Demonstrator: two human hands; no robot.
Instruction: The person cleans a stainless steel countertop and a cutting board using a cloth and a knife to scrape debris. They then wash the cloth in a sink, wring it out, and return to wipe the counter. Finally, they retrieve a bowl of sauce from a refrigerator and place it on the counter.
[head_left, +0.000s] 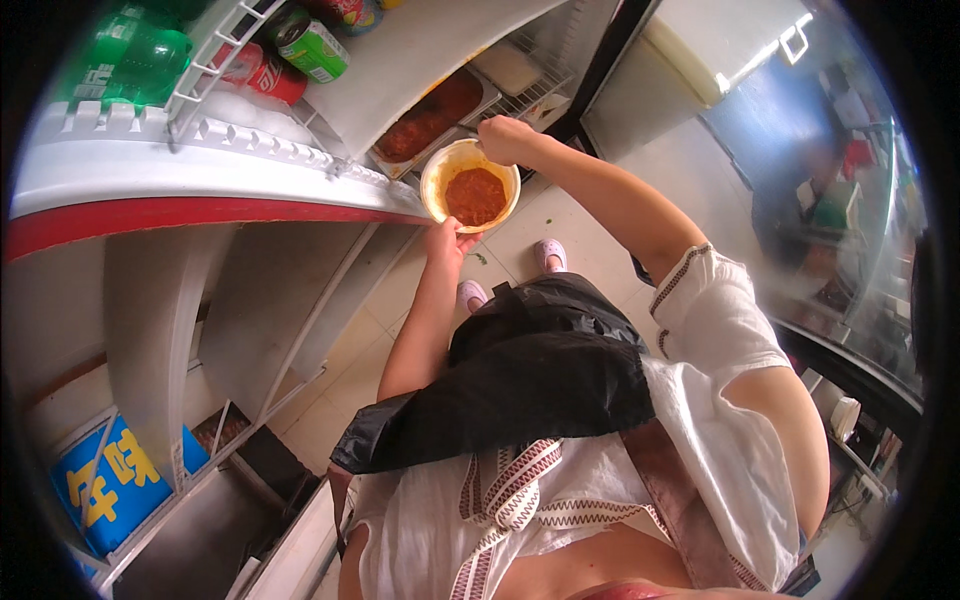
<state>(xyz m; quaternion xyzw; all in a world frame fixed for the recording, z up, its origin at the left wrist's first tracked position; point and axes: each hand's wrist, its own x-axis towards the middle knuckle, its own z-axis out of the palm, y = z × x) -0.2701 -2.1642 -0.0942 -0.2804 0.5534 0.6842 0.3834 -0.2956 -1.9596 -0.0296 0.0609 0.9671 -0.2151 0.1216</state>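
Observation:
A round white plastic tub (430, 180) is tilted in front of an open display fridge, with reddish-brown chunky sauce (475, 196) at its bottom and smears up its inner wall. My left hand (448, 241) holds its near side, thumb at the rim and fingers underneath. Curled fingers of my right hand (507, 139) are at the far rim; whether they grip the rim or a thin utensil is hidden. Just beyond the tub, inside the fridge, a metal tray (484, 105) contains red-brown food (431, 116).
Above the tub, a white fridge shelf (390, 67) juts out. Green bottles (135, 60), a red can (281, 79) and a green can (315, 49) stand at upper left. A wire rack (559, 67) carries a pale block (508, 66). A glass-fronted cabinet (847, 247) rises at right.

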